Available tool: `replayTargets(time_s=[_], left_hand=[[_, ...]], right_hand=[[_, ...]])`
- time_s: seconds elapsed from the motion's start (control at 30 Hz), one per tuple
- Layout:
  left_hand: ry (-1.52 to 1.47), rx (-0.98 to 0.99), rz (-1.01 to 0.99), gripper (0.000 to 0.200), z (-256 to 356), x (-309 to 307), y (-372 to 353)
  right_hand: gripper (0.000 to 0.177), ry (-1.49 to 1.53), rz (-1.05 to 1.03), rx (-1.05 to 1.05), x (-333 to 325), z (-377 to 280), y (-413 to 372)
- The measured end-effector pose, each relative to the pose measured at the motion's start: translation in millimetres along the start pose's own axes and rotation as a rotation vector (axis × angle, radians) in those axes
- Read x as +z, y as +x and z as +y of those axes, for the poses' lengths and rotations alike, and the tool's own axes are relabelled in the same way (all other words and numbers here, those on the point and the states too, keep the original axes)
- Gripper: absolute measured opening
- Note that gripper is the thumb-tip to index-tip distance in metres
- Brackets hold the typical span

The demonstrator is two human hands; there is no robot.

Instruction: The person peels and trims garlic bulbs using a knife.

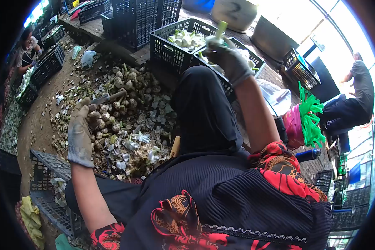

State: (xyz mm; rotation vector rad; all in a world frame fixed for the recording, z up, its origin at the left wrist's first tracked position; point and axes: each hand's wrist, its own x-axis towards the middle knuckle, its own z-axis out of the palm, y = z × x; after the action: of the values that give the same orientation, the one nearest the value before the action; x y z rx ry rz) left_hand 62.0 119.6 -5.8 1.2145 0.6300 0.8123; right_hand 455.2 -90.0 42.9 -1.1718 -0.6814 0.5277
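Observation:
My left hand [80,133], in a dirty grey glove, is closed above the left side of a heap of garlic bulbs [131,85]. A knife [99,100] juts from between its thumb and fingers, the blade towards the heap; its grip is hidden. My right hand [231,60], also gloved and slightly blurred, is raised over a black crate [258,62] of whitish trimmed garlic. Its fingers are closed round a garlic bulb, whose pale green stem [222,28] points up.
Peelings [141,150] cover the ground by my legs. Another garlic-filled crate [168,52] stands ahead, beside stacked crates [135,21]. A pink bag with green strips [310,116] is at right. One person [27,50] sits far left, another [360,85] far right.

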Motion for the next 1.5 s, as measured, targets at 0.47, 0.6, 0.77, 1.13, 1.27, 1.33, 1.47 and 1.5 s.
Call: replayTargets(time_s=[0.47, 0.6, 0.77, 1.13, 1.27, 1.33, 1.47, 1.5], left_hand=[[0.226, -0.029, 0.000, 0.038, -9.6, -13.6, -2.6], [0.319, -0.055, 0.016, 0.041, -10.6, -11.8, -2.3], [0.429, -0.136, 0.034, 0.043, -23.8, -11.2, 6.8], [0.688, -0.229, -0.113, 0.041, -58.0, 10.6, 42.7], [0.796, -0.236, -0.192, 0.041, -63.8, 29.7, 56.7], [0.823, -0.263, -0.205, 0.040, -69.6, 34.7, 63.7], [0.891, -0.274, -0.212, 0.039, -83.6, 35.8, 73.0], [0.895, -0.285, -0.213, 0.039, -84.4, 37.2, 74.6]], right_hand=[[0.024, 0.066, 0.408, 0.218, -169.2, 79.0, -56.0], [0.044, -0.601, 0.554, 0.180, -183.4, 68.0, -28.7], [0.062, -1.364, 0.597, 0.074, -181.5, 65.9, 6.1], [0.064, -1.917, 0.444, 0.101, -212.2, 86.8, 62.3], [0.056, -2.005, 0.434, -0.151, -232.3, 98.5, 58.7], [0.053, -1.879, 0.442, -0.291, -248.5, 102.6, 57.7], [0.045, -1.987, 0.463, -0.311, -245.2, 101.1, 73.3], [0.046, -1.958, 0.453, -0.357, -259.0, 107.0, 81.1]])
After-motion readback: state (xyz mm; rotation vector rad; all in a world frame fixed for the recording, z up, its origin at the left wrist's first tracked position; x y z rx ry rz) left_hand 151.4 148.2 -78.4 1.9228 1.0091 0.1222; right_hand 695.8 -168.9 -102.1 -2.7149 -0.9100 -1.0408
